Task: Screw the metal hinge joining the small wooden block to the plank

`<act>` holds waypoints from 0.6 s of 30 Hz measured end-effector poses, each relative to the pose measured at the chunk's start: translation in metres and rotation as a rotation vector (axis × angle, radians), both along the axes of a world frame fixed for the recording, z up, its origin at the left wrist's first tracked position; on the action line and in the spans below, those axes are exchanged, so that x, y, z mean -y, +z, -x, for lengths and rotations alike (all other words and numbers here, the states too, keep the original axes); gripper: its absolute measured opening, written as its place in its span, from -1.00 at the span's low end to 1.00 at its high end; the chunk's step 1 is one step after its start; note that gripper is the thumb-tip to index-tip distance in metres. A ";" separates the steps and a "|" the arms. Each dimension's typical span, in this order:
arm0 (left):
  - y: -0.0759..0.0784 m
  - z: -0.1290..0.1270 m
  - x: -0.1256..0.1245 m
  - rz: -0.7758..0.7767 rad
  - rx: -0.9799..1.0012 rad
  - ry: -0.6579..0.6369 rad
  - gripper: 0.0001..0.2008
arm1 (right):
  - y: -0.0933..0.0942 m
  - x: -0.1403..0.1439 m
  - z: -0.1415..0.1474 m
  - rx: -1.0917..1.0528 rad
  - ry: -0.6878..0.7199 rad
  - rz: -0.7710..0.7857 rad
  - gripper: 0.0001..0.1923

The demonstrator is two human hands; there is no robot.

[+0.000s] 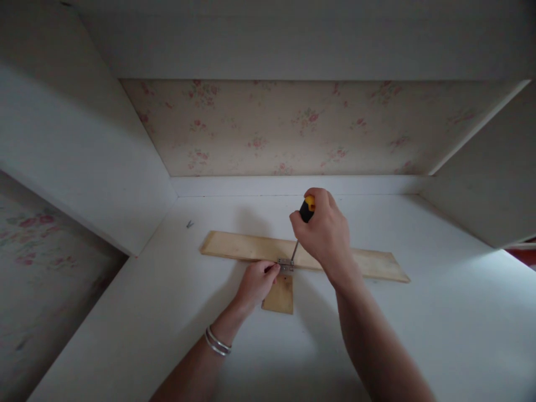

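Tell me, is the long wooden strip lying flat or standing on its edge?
Lying flat. The long wooden strip shows its broad face upward on the white surface, with the hinge on its near edge.

The scene is dim and soft, with light coming in from the right, where a bright patch falls on the white shelf. The hands and arms cast broad, faint shadows leftward and toward the camera. The left wall and lower corners sink into grey. Wide-angle distortion bends straight edges outward near the frame borders, and fine detail is slightly blurred and grainy throughout
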State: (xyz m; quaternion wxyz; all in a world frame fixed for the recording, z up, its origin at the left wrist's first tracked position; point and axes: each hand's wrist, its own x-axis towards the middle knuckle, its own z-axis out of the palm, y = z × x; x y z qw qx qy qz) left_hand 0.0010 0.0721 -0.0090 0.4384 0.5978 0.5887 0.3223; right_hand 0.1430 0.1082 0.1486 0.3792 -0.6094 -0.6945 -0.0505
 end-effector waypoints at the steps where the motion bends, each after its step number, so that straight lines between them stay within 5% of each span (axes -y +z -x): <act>1: -0.001 0.000 0.000 -0.002 0.000 -0.002 -0.64 | 0.004 0.000 0.000 0.038 0.029 0.037 -0.69; 11: 0.002 0.002 0.002 -0.071 0.014 -0.016 -0.64 | 0.053 -0.032 -0.011 0.461 0.294 0.371 -0.82; 13: 0.004 0.003 0.003 -0.079 0.016 -0.016 -0.64 | 0.062 -0.039 -0.013 0.492 0.384 0.486 -0.71; 18: 0.002 0.005 0.004 -0.098 0.016 -0.026 -0.63 | 0.078 -0.049 -0.010 0.639 0.306 0.777 -0.64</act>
